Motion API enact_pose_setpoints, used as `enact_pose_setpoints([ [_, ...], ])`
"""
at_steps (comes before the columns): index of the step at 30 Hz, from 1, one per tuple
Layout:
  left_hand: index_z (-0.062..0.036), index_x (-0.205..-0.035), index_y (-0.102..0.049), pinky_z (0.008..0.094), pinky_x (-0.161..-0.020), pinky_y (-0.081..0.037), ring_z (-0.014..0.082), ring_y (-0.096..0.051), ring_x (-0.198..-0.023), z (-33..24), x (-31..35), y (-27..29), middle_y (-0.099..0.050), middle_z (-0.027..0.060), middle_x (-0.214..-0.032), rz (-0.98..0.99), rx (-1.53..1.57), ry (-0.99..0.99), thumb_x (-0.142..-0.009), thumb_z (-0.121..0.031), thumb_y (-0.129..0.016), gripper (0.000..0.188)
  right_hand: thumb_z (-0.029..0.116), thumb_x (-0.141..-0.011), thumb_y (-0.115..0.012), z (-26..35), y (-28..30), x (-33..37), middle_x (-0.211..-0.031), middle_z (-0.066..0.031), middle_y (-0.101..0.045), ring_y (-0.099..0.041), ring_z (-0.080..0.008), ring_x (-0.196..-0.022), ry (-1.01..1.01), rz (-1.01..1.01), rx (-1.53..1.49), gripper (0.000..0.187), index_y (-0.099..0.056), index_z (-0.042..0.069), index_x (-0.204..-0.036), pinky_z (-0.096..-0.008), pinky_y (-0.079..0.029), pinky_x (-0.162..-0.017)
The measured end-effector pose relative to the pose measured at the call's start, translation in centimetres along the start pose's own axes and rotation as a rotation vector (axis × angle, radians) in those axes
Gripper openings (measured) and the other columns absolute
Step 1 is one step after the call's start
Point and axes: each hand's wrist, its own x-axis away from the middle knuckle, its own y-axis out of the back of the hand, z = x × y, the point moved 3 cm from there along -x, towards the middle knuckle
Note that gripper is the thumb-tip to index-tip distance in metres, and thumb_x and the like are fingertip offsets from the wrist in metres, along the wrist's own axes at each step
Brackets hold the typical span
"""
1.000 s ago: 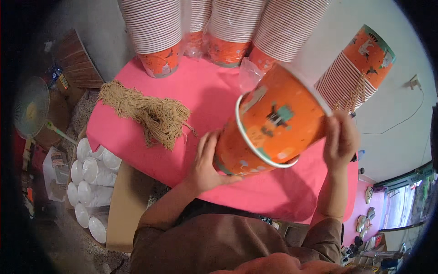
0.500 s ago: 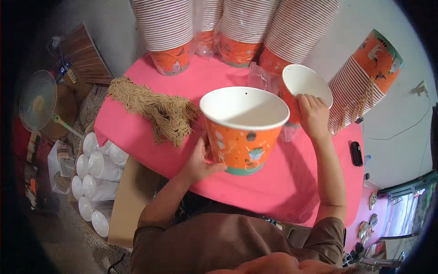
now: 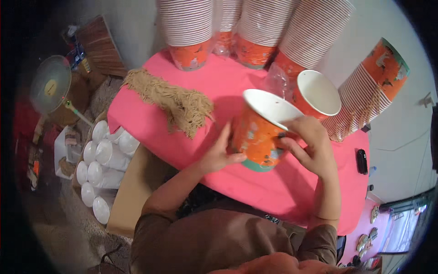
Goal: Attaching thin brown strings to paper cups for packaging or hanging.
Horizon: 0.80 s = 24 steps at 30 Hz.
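Steadying the orange printed paper bucket with the white rim and green base band (image 3: 258, 137) is your left hand's (image 3: 218, 155) work: it grasps the lower left wall, thumb toward the base and fingers round the far side. Your right hand (image 3: 312, 146) is curled at the right side of the rim, thumb near the printed wall; whether it pinches firmly or only touches, I cannot tell. The bucket is in front of you over the bright pink cloth-covered table (image 3: 269, 192), its mouth tilted toward your right; I cannot tell whether its base meets the cloth.

To handle it well, let your left palm carry the weight with broad, light pressure, since thin paper walls would likely dent under a hard thumb. Guide with your right fingertips on the stiffer rolled rim rather than pushing the wall inward. Mind your right elbow room: a second orange paper bucket with a white inside (image 3: 319, 93) is just beyond that hand, near the crumpled clear plastic bag (image 3: 277, 80). The loose bundle of tan cords (image 3: 175, 102) lies to the left, apart from both hands.
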Motion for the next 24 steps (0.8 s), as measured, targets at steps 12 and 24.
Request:
enact_pose_setpoints([
  [12, -0.0037, -0.086, -0.063, 0.0395, -0.080, -0.045, 0.0288, -0.057, -0.094, -5.4, 3.0, 5.8, -0.060, 0.0109, -0.095, -0.485, -1.216, -0.334, -0.079, -0.006, -0.060, 0.008, 0.008, -0.075, -0.069, 1.0, -2.1, 1.6, -0.074, -0.0124, -0.064, -0.063, -0.0320, -0.067, -0.140, 0.028, 0.027, 0.015, -0.061, 0.004, -0.087, -0.0406, -0.048, -0.060],
  [24, -0.0038, -0.080, -0.061, 0.0473, -0.103, -0.037, 0.0254, -0.053, -0.112, -5.9, 0.5, 6.6, -0.061, 0.0091, -0.102, -0.036, -1.686, -0.656, -0.074, -0.013, -0.055, 0.013, 0.005, -0.078, -0.069, 0.6, -4.3, 1.5, -0.073, -0.0160, -0.063, -0.063, -0.0285, -0.060, -0.167, 0.087, 0.044, 0.014, -0.062, 0.000, -0.089, -0.0352, -0.048, -0.054],
])
